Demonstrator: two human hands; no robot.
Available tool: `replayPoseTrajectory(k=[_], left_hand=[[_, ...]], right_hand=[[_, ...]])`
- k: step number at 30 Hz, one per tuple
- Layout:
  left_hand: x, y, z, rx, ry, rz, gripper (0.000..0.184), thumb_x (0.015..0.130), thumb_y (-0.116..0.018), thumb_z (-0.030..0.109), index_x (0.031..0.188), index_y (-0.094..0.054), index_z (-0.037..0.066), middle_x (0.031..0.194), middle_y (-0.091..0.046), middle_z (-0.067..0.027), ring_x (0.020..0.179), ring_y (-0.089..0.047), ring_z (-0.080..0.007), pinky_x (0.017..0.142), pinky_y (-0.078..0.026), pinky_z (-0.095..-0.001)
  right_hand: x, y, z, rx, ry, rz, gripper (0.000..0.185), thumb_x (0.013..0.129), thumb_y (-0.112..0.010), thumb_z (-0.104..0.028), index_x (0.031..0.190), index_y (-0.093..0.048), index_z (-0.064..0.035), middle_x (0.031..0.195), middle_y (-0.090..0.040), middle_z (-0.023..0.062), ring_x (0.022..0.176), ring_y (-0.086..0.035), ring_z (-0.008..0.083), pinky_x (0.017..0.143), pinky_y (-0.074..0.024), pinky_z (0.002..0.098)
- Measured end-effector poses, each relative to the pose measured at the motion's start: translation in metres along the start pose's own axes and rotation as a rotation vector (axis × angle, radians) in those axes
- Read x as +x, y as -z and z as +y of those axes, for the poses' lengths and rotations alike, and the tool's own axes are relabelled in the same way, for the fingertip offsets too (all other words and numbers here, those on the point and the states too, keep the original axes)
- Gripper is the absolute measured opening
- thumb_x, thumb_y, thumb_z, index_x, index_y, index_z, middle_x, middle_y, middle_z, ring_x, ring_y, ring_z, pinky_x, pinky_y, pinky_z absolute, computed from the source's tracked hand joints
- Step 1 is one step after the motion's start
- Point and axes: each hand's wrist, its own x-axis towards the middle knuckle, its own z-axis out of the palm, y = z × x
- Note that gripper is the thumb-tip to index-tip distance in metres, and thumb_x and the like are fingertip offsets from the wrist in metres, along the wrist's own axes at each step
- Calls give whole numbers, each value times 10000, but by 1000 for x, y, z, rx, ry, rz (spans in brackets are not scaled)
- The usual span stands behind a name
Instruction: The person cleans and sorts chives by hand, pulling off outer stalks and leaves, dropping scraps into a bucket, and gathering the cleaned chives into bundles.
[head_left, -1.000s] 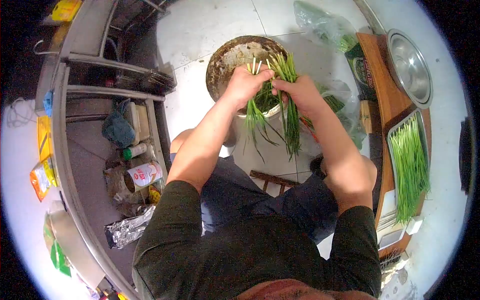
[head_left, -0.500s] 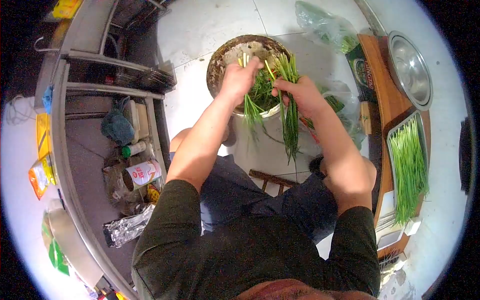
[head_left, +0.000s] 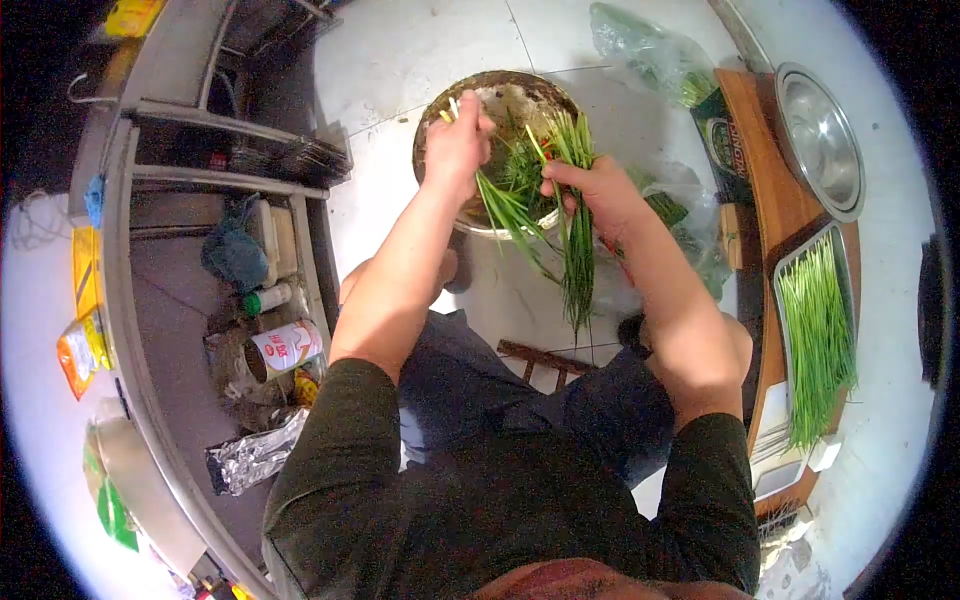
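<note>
My left hand (head_left: 458, 147) is closed around a few garlic chives, pale stem ends poking out above the fist and green leaves trailing down to the right. A thicker bunch of garlic chives (head_left: 577, 230) hangs from my right hand (head_left: 598, 192), which grips it near the stems, leaf tips pointing down. Both hands are over the near part of a round, stained bucket (head_left: 432, 150). Inside the bucket lie green scraps (head_left: 520, 170) with a bit of red among them. My fingers partly hide the stems.
To the right, a wooden board (head_left: 757, 150) bears a metal bowl (head_left: 822, 140) and a tray of neatly laid chives (head_left: 815, 330). Plastic bags of greens (head_left: 650, 55) lie on the floor. On the left, a shelf (head_left: 180, 300) holds a can (head_left: 287, 346) and crumpled foil (head_left: 257, 452).
My left hand has moved left and its wrist has turned, so the chives in it now slant down to the right. My right hand with its bunch has barely moved.
</note>
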Motion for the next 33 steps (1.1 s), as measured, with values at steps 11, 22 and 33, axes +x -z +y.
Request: replayPoseTrajectory(k=[11, 22, 33], left_hand=[[-10, -16, -33, 48, 19, -255, 216, 896, -620, 223, 781, -591, 44, 647, -571, -2, 504, -467, -85, 460, -372, -264], [-38, -26, -9, 24, -9, -418, 157, 884, -617, 164, 768, -586, 64, 629, -539, 3, 533, -477, -86, 479, -384, -257], [-15, -13, -19, 116, -71, -329, 175, 879, -622, 186, 771, -581, 55, 605, -514, 12, 486, -426, -75, 457, -356, -246]], right_hand=[[16, 5, 18, 28, 50, 46, 198, 771, -727, -151, 906, -660, -23, 736, -648, 36, 570, -555, 120, 512, -434, 272], [18, 6, 20, 7, 76, -71, 206, 843, -671, -169, 988, -633, -29, 847, -654, 40, 725, -593, 139, 646, -476, 276], [11, 1, 9, 221, 8, 34, 246, 870, -609, -119, 1084, -586, 2, 928, -666, 94, 805, -646, 196, 649, -528, 321]])
